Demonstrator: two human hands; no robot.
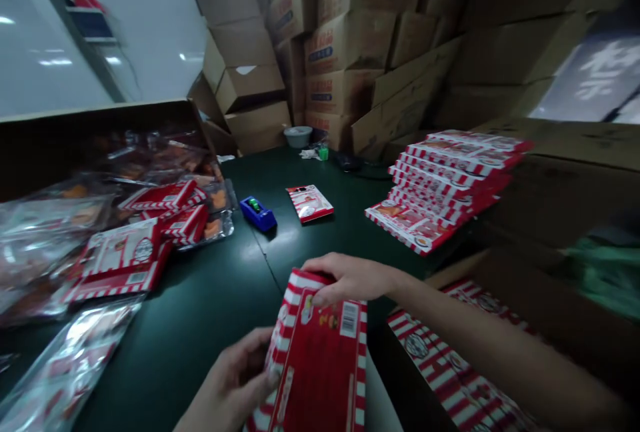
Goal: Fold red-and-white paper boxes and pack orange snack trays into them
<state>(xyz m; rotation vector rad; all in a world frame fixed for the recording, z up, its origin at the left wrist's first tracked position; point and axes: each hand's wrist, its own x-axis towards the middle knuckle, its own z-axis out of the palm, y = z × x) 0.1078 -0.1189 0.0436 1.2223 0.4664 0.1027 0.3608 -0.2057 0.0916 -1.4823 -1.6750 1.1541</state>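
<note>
A red box with red-and-white striped edges and a barcode [325, 352] is tilted up at the front of the dark green table. My left hand [240, 379] grips its left side, thumb on the front face and fingers around the edge. Across its top lies my right hand [345, 279], with the thumb on the front face and the fingers over the far edge. A pale white flap or panel [380, 399] shows beside the box's lower right edge. The lower end of the box is cut off by the frame.
Left, an open carton [100, 109] spills clear plastic packs [50, 219] and red packets [120, 245]. A blue tape dispenser [258, 214] and a flat packet [310, 203] lie mid-table. Striped boxes are stacked [445, 185] at right, above a carton of striped boxes [450, 365]. Cartons [345, 39] stand behind.
</note>
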